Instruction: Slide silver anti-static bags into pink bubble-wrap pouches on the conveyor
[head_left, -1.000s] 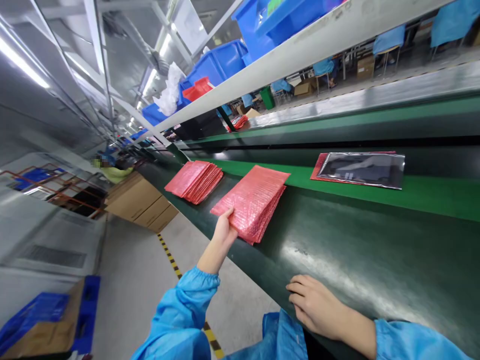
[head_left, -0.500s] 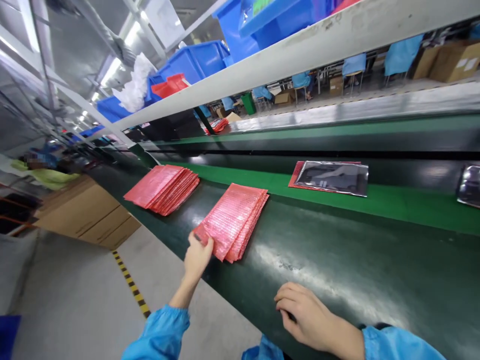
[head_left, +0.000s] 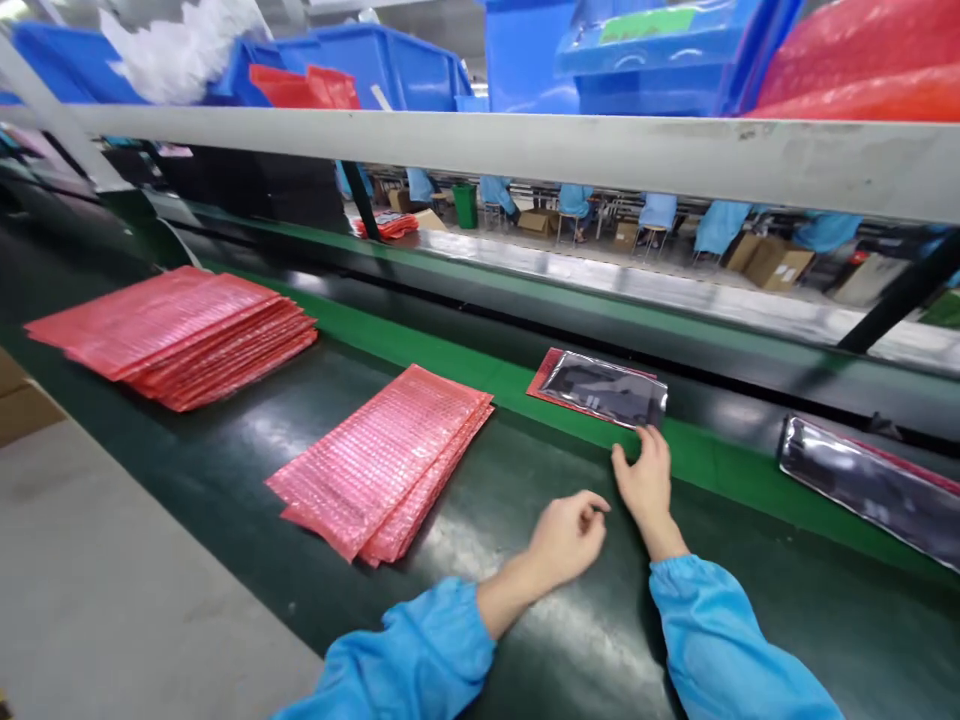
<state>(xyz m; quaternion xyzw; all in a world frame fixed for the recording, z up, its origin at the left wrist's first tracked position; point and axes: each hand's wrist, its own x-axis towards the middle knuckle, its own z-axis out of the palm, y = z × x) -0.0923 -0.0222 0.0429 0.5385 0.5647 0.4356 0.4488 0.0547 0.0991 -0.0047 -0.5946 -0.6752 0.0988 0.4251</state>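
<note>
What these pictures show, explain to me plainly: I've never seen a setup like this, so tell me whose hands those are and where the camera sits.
There is no robot here, only a person's bare hands in blue sleeves. One camera, worn on the head, looks forward and down.

On the dark green bench lie a taller stack of red pouches and, nearer the hands, a lower stack of red bubble pouches. Farther back lie two dark flat packages in shiny clear wrap, with red showing beneath.

The left hand has bent fingers and nothing visible in it. The right hand is beside the nearer package's edge; whether it touches is unclear.
</note>
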